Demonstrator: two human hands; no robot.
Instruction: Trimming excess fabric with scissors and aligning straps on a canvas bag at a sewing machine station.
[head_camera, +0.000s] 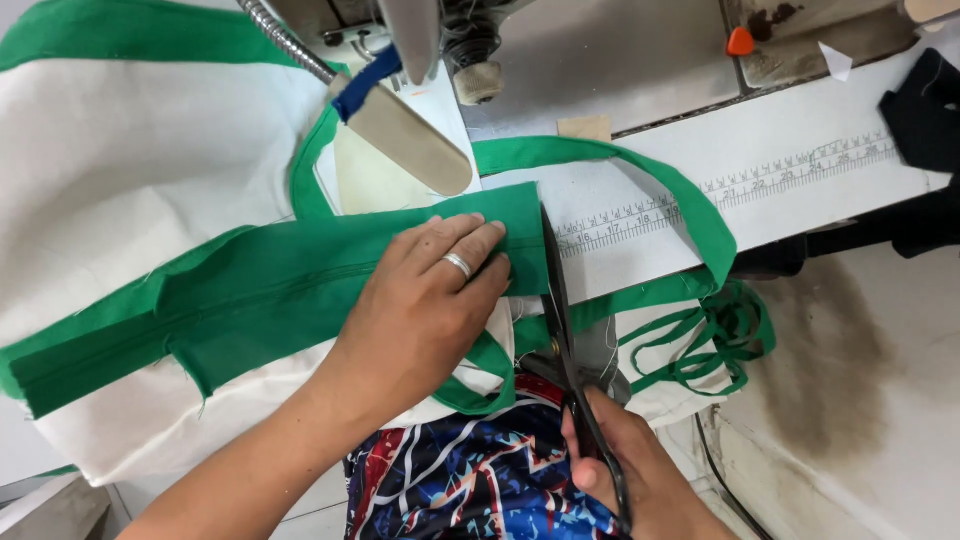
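The green fabric band (270, 300) is pressed flat under the spread left hand (425, 300), steadying its edge for the scissors (560, 320) gripped in the right hand (630, 470).

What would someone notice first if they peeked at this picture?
Probably the bright green fabric band lying across the white cloth in the middle, pressed flat by the left hand, which wears a ring. At the band's right end, the right hand works black scissors along its edge, below the sewing machine.
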